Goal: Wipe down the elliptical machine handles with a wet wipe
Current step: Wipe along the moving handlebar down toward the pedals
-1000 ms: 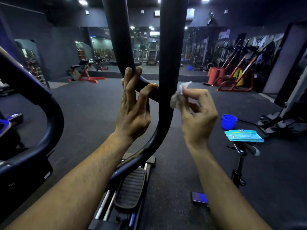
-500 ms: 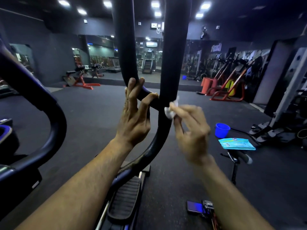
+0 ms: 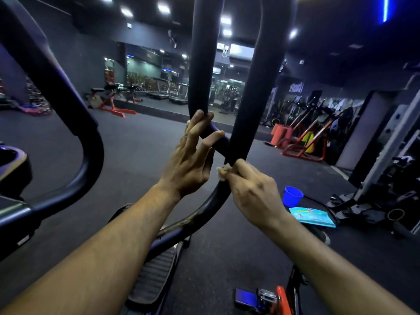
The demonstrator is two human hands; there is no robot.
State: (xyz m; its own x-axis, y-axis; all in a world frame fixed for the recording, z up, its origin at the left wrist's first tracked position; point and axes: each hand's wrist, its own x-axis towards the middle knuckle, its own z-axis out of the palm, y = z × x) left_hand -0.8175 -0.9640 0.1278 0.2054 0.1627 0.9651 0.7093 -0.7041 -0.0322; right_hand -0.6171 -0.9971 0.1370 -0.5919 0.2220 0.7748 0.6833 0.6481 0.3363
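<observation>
Two items nr right hand [image 3: 256, 194]: blue cup [image 3: 292, 196], wipes pack [image 3: 312, 217].

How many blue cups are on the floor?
1. The blue cup sits on the gym floor, right of the right hand, just behind the wipes packet. Others may be hidden behind machines.

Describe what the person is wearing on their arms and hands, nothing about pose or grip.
Nothing visible: the left hand and right hand are bare, with no gloves, rings, watch or wristbands. Both forearms are uncovered to the frame's lower edge; no sleeve shows.
</observation>
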